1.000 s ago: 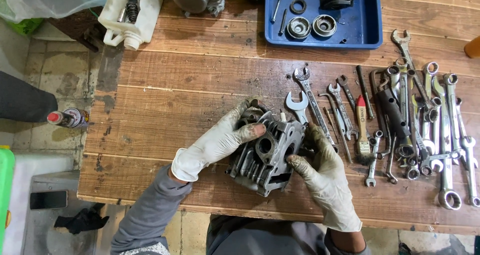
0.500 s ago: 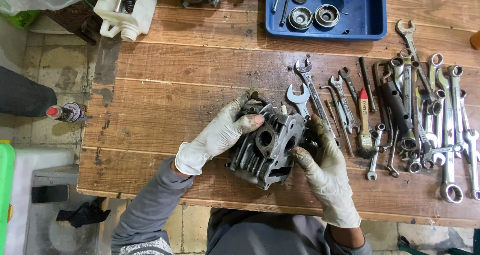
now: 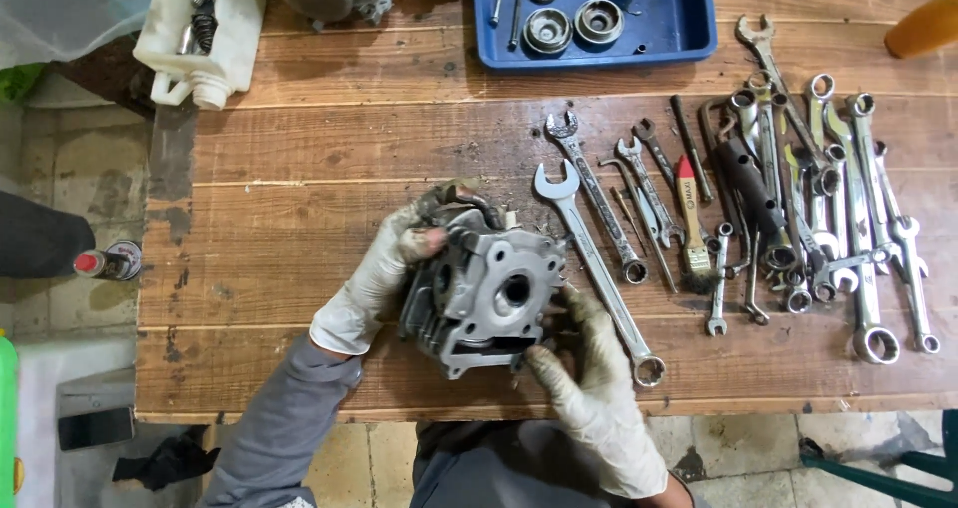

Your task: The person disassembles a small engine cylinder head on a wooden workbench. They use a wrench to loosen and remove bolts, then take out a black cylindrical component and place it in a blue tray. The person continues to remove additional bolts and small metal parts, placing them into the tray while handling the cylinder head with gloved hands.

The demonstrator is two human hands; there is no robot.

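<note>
My left hand [image 3: 374,273] grips the upper left side of the grey metal engine head [image 3: 484,293], fingers curled over its top edge. My right hand [image 3: 599,388] clasps its lower right corner from beneath. Both hands are gloved and closed on the casting, which sits tilted near the front edge of the wooden table [image 3: 299,169], its round port facing up at me. I judge I am turning it over to inspect it; any further turning calls for a firm two-handed hold, since it looks heavy and awkward.

Just right lies a long combination spanner [image 3: 594,268], then a red-handled brush [image 3: 691,224] and a spread of wrenches [image 3: 838,199]. Farther back stands a blue tray [image 3: 689,29] holding round parts, and at the far left a white plastic jug [image 3: 205,39]. Off the table's left edge is a red-capped spray can [image 3: 108,261].
</note>
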